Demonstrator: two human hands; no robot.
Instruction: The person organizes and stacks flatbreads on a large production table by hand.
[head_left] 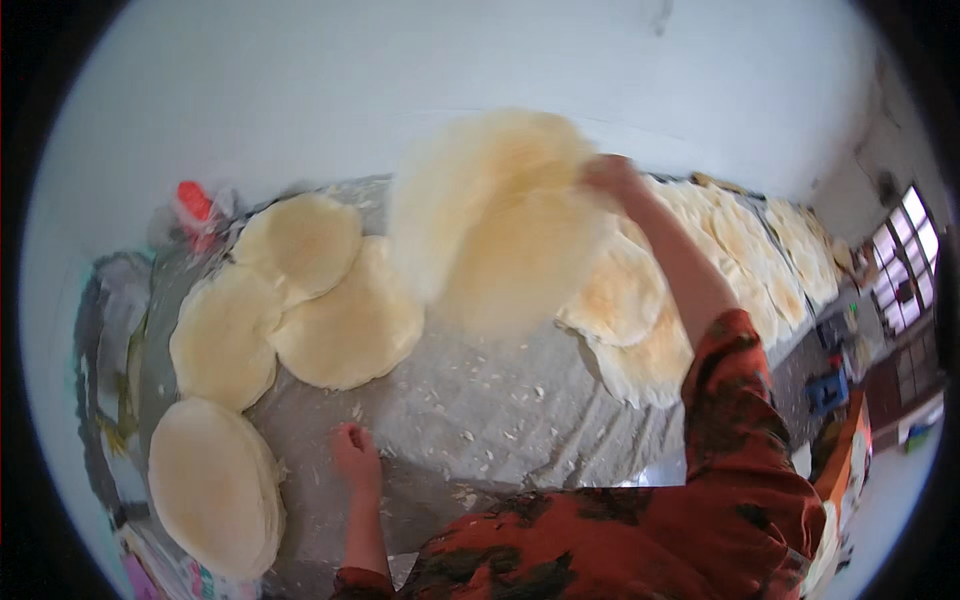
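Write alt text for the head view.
A person's right hand holds up pale, motion-blurred flatbread over a grey sheet; other flatbreads lie on both sides. The left hand is near a stack of flatbreads at lower left.

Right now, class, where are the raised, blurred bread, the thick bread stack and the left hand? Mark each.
Raised bread (pixel 505 220): head view, middle of its blurred face.
Bread stack (pixel 212 480): head view, face of the top round.
Left hand (pixel 356 455): head view, middle of the hand.

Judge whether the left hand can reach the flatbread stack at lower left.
Probably yes: the left hand looks empty, and only grey sheet shows between it and the flatbread stack.
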